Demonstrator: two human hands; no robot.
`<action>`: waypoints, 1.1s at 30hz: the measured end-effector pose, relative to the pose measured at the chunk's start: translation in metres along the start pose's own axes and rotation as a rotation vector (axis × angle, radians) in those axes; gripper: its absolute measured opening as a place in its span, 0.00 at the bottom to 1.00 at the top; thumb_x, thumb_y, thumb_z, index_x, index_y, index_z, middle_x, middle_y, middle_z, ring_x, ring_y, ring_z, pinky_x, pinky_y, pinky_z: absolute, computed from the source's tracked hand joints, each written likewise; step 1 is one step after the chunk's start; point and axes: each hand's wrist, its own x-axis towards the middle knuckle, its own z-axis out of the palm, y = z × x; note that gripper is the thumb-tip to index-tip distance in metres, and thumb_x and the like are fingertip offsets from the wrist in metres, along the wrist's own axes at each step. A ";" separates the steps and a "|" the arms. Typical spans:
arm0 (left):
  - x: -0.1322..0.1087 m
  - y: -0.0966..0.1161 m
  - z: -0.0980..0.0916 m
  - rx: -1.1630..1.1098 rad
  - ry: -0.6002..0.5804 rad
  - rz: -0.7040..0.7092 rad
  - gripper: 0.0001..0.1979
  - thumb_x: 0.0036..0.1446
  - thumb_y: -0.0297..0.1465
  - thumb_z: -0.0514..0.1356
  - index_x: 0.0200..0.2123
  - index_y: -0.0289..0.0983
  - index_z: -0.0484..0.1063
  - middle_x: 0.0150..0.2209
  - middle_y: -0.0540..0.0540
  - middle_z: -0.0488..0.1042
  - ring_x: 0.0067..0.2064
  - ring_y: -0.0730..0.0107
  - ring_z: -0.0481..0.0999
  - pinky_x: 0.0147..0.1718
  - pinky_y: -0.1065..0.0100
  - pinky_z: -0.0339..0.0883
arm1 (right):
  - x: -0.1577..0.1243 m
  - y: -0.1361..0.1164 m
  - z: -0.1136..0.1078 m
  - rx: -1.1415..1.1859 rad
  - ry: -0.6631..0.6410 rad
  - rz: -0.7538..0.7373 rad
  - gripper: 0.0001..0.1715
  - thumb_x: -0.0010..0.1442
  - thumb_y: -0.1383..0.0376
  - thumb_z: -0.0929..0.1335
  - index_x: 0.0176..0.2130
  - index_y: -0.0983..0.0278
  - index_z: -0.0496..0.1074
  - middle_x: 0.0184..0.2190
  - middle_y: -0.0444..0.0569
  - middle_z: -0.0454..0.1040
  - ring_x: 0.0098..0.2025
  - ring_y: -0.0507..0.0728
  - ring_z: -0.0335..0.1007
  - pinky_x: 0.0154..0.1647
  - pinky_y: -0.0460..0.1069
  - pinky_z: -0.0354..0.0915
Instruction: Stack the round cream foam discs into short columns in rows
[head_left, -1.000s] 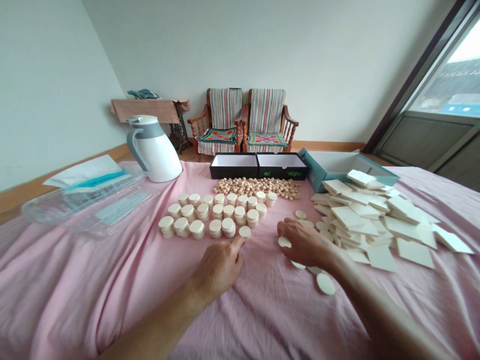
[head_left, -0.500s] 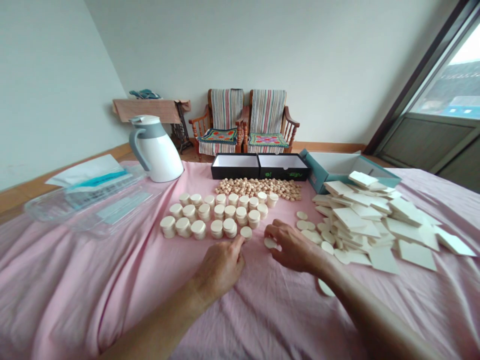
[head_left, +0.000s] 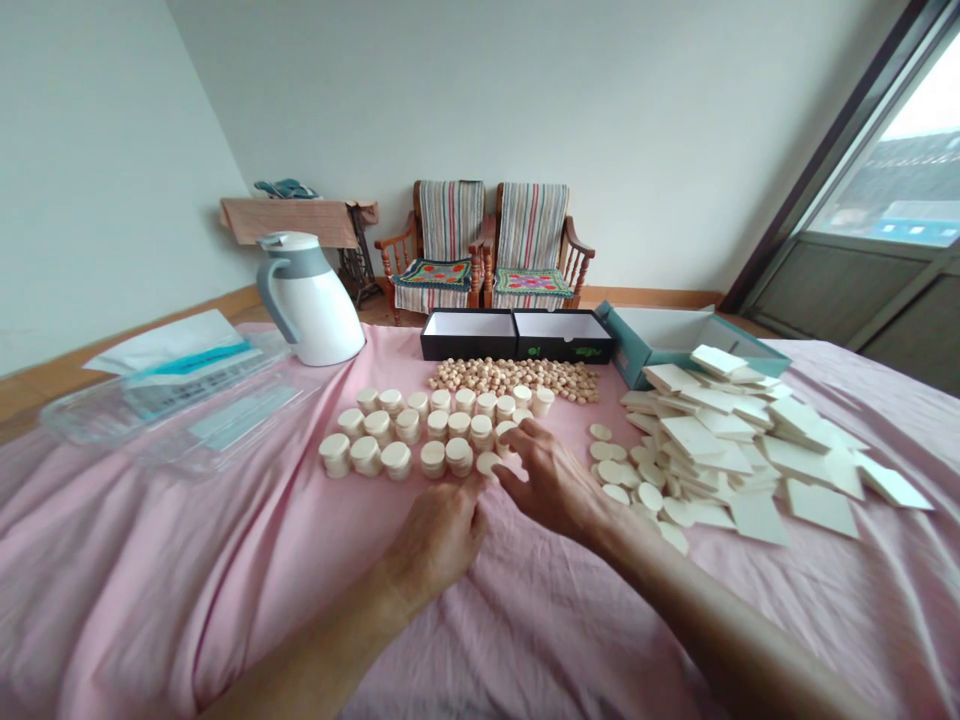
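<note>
Cream round discs stand in short stacks (head_left: 409, 428) in rows on the pink cloth (head_left: 187, 580). My left hand (head_left: 441, 532) rests curled on the cloth, its index finger against the low stack (head_left: 487, 463) at the right end of the front row. My right hand (head_left: 551, 482) reaches in from the right, fingertips pinched on a disc at that same low stack. Loose discs (head_left: 634, 483) lie scattered right of my right hand.
A pile of cream square tiles (head_left: 750, 440) spreads at the right. Small wooden beads (head_left: 517, 377) lie behind the stacks, before two black boxes (head_left: 517, 335) and a teal box (head_left: 675, 335). A white jug (head_left: 311, 300) and a clear plastic tray (head_left: 172, 400) sit at the left.
My right hand has moved left from the loose discs to the low stack, bringing a disc along. My left hand has stayed in place.
</note>
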 end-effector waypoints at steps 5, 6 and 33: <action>0.000 0.000 0.002 0.071 -0.008 -0.033 0.16 0.55 0.23 0.52 0.45 0.38 0.69 0.34 0.46 0.78 0.37 0.66 0.78 0.37 0.70 0.67 | -0.023 0.035 -0.027 -0.076 0.065 0.106 0.14 0.60 0.60 0.63 0.42 0.65 0.69 0.35 0.51 0.70 0.33 0.54 0.68 0.34 0.50 0.65; 0.001 0.000 0.003 0.090 -0.013 -0.033 0.16 0.54 0.23 0.52 0.45 0.38 0.69 0.33 0.46 0.78 0.36 0.66 0.78 0.37 0.70 0.67 | -0.032 0.043 -0.031 -0.091 0.075 0.094 0.17 0.60 0.58 0.63 0.44 0.66 0.69 0.38 0.53 0.71 0.37 0.56 0.69 0.38 0.52 0.66; 0.003 -0.003 0.008 0.140 0.009 -0.028 0.13 0.58 0.26 0.49 0.43 0.39 0.68 0.34 0.46 0.78 0.36 0.66 0.78 0.35 0.69 0.65 | -0.025 0.094 -0.036 -0.191 -0.082 -0.120 0.18 0.63 0.64 0.60 0.50 0.66 0.68 0.53 0.59 0.67 0.54 0.60 0.62 0.52 0.56 0.60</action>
